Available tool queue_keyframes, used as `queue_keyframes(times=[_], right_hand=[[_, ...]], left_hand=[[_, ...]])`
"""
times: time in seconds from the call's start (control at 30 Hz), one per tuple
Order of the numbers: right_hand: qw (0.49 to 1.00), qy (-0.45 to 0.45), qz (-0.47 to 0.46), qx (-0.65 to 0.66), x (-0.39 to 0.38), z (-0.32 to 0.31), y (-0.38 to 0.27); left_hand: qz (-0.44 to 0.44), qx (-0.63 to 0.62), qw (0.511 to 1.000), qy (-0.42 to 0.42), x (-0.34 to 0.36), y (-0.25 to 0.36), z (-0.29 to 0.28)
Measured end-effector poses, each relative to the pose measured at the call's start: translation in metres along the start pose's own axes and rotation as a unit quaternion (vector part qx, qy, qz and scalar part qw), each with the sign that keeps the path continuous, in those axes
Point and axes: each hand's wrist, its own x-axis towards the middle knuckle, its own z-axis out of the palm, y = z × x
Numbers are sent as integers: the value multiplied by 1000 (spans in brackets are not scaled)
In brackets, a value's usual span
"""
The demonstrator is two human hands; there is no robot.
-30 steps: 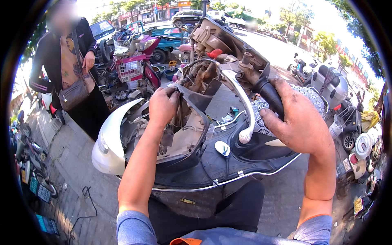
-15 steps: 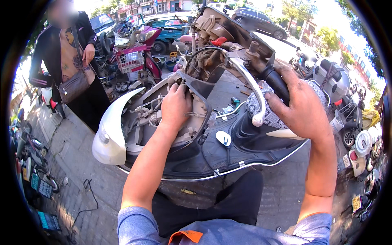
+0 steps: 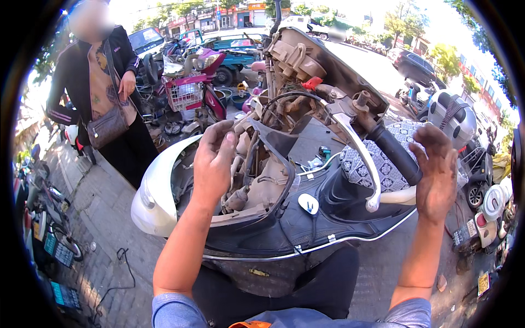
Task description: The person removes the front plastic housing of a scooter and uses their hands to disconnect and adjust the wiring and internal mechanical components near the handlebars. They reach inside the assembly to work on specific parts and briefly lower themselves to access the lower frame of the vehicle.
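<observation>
A partly stripped scooter (image 3: 235, 240) stands across in front of me, its front body opened and wires and metal parts bare inside. My left hand (image 3: 212, 164) hovers over the opening by the white front panel (image 3: 152, 205), fingers apart, with nothing visible in it. Beside the end of the black handlebar grip (image 3: 395, 154), my right hand (image 3: 437, 175) is raised with spread, dirt-stained fingers; whether it touches the grip is hard to tell. A silver brake lever (image 3: 363, 161) runs along the grip. On the footboard lies a white oval part (image 3: 308, 204) with a black cable.
A person (image 3: 101, 82) with a brown shoulder bag stands at the far left. Behind the scooter is a magenta scooter (image 3: 210, 76) with a basket. A patterned seat cover (image 3: 372, 161) sits right of centre. Parked bikes and loose parts line both sides; a black cord (image 3: 117, 287) lies on the paving.
My right hand has let go of the black grip and moved to its outer end. My left hand has lifted out of the scooter's front and opened. The handlebar sits farther right in view.
</observation>
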Motion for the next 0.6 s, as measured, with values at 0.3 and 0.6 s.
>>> queue_keyframes(times=[0.3, 0.6], right_hand=[[943, -59, 329, -5, -73, 62, 253], [838, 48, 431, 332, 80, 159, 417]], left_hand=[[-197, -539, 811, -119, -217, -56, -139], [-308, -667, 671, -101, -361, -154, -185]])
